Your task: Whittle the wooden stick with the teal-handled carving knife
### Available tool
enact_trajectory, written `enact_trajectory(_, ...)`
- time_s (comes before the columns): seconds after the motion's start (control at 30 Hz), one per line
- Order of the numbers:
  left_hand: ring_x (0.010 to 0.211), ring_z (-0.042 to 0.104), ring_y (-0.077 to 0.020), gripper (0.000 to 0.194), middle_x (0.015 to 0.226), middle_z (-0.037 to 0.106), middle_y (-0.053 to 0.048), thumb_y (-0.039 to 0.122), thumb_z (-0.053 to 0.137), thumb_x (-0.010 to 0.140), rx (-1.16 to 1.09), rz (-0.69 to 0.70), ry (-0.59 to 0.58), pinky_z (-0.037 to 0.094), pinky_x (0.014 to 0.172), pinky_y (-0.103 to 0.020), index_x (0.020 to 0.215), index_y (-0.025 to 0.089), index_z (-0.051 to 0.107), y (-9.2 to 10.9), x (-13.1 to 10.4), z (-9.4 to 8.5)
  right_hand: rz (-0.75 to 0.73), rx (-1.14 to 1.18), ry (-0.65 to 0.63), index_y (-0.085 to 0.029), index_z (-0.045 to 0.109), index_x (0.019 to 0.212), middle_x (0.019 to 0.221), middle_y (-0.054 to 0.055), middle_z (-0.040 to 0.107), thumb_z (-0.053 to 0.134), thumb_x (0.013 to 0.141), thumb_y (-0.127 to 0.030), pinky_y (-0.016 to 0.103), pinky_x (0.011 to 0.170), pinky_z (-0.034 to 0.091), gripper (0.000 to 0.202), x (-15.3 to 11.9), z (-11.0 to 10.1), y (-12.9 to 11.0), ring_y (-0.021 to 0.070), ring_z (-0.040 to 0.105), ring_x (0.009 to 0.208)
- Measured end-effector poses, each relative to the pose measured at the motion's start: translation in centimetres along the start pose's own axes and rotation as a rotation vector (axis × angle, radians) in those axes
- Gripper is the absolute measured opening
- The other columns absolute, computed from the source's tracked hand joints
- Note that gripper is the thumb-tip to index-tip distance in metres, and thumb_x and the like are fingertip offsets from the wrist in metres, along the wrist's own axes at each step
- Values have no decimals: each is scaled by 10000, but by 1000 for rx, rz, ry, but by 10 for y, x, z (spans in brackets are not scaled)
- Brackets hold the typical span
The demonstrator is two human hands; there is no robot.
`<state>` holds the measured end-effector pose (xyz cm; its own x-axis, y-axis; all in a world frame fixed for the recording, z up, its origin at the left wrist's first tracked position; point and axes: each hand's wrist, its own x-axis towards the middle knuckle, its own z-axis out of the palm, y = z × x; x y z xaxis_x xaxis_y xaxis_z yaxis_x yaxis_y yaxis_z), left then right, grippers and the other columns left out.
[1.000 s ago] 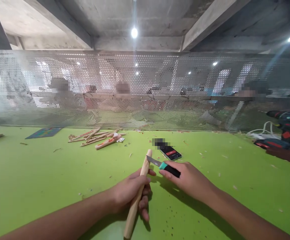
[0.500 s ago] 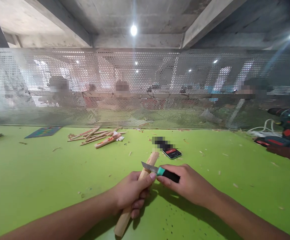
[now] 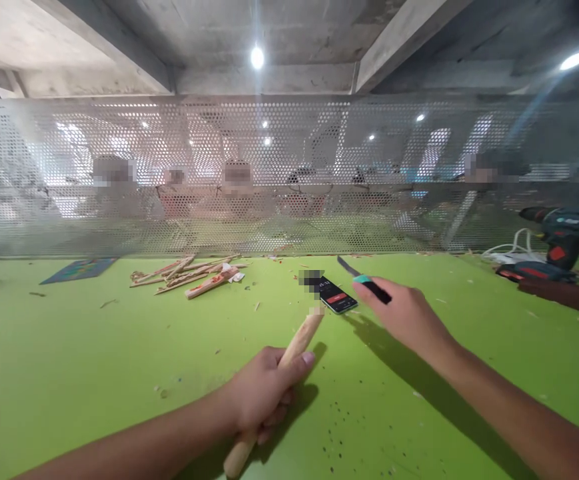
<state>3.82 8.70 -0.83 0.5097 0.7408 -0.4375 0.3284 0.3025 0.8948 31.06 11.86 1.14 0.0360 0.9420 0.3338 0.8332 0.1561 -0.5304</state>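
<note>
My left hand [image 3: 264,390] is wrapped round a pale, peeled wooden stick [image 3: 303,337], which slants up and to the right with its lower end below my fist. Part of its upper end is blurred out. My right hand [image 3: 409,313] grips a knife [image 3: 373,288] with a black and green handle. Its blade points up and to the left, apart from the stick, over the far part of the table. A phone [image 3: 339,301] with a lit screen lies just left of my right hand, beyond the stick's upper end.
On the green table [image 3: 119,373], a pile of thin sticks [image 3: 179,270] lies at the far left beside a stained wooden piece [image 3: 209,283]. A cordless drill [image 3: 564,240] stands at the right. Wood shavings are scattered about. A perforated metal screen [image 3: 269,220] runs along the back, people behind it.
My right hand has lifted the knife off the stick and moved it up and to the right. My left hand still holds the stick in nearly the same place.
</note>
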Motion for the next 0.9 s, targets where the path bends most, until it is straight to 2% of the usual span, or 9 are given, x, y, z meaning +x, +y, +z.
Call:
enact_trajectory(0.23, 308, 255, -26, 521, 517, 392, 112, 706, 598, 859, -86, 26, -23, 309, 247, -161, 740, 242, 390, -2, 8, -3, -88, 8, -204, -176, 760, 1177, 673, 68, 699, 489, 978, -647, 274, 439, 280, 579, -13, 18, -23, 163, 519, 475)
enact_trajectory(0.43, 308, 275, -35, 495, 528, 414, 116, 684, 612, 864, -112, 29, -23, 323, 241, -168, 779, 250, 391, -4, 8, -2, -71, 50, -290, -163, 706, 1263, 639, 38, 651, 469, 981, -678, 263, 444, 242, 633, -22, 12, -31, 147, 466, 477)
enact_trajectory(0.53, 305, 287, -34, 480, 519, 409, 114, 660, 614, 874, -121, 36, -45, 341, 254, -165, 765, 242, 405, -2, 6, -2, -178, 62, -395, -210, 734, 1066, 616, -2, 605, 493, 996, -633, 259, 466, 247, 492, -26, 7, -36, 133, 441, 491)
enact_trajectory(0.63, 290, 281, -36, 468, 500, 399, 111, 630, 612, 881, -125, 8, -41, 334, 248, -168, 734, 240, 401, 0, 6, -3, -227, 42, -452, -213, 678, 838, 634, -9, 604, 535, 993, -578, 257, 501, 285, 422, -27, 6, -40, 135, 484, 538)
enact_trajectory(0.77, 293, 269, -38, 437, 486, 395, 112, 577, 624, 884, -117, -6, -28, 341, 245, -171, 715, 238, 407, 1, 8, -5, -224, -31, -396, -221, 691, 815, 618, -3, 630, 571, 972, -574, 259, 485, 284, 405, -25, 12, -38, 144, 509, 522)
enact_trajectory(0.83, 294, 265, -38, 451, 474, 378, 113, 588, 611, 887, -115, 2, -23, 333, 244, -168, 695, 237, 403, 1, 7, -5, -217, -34, -326, -233, 739, 886, 603, 3, 637, 568, 964, -603, 261, 464, 277, 415, -20, 15, -30, 147, 506, 499)
enact_trajectory(0.9, 284, 282, -46, 465, 453, 377, 108, 610, 604, 885, -61, 12, -39, 319, 237, -169, 682, 235, 419, 0, 4, -5, -136, -16, -227, -227, 776, 1013, 569, 11, 628, 543, 957, -646, 264, 420, 257, 483, -12, 12, -16, 141, 468, 434)
